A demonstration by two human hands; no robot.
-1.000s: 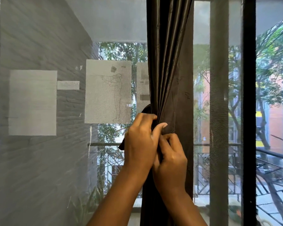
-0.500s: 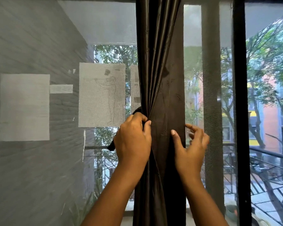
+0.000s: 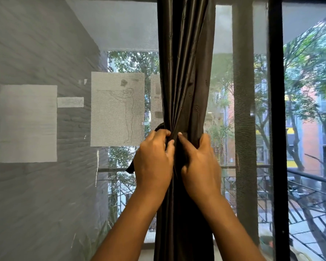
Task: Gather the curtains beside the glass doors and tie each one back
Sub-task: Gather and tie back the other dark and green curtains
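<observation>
- Two hands are on the dark brown curtain (image 3: 184, 76), which hangs gathered into a narrow column of folds, straight up and down the middle of the view, in front of the mesh screen (image 3: 120, 31) of the glass doors.
- Left hand (image 3: 153, 159) sits on the curtain's left edge, fingers curled tight around the bunched folds, and with them a dark tie-back strip (image 3: 130, 167) whose loose end pokes out just left of the curtain, beside the wrist.
- Right hand (image 3: 199, 162) is right beside it on the curtain's right half, thumb pressed into the pleats, fingers wrapped round the cloth's outer edge.
- The two thumbs nearly meet at the pinch point; above it the folds fan out slightly.
- Left of the curtain, paper sheets (image 3: 27, 123) are stuck on the screen, one with a pencil figure drawing (image 3: 118, 109).
- Right of the curtain stands the black door frame (image 3: 276, 129), with a balcony railing (image 3: 309, 178) and trees beyond it.
</observation>
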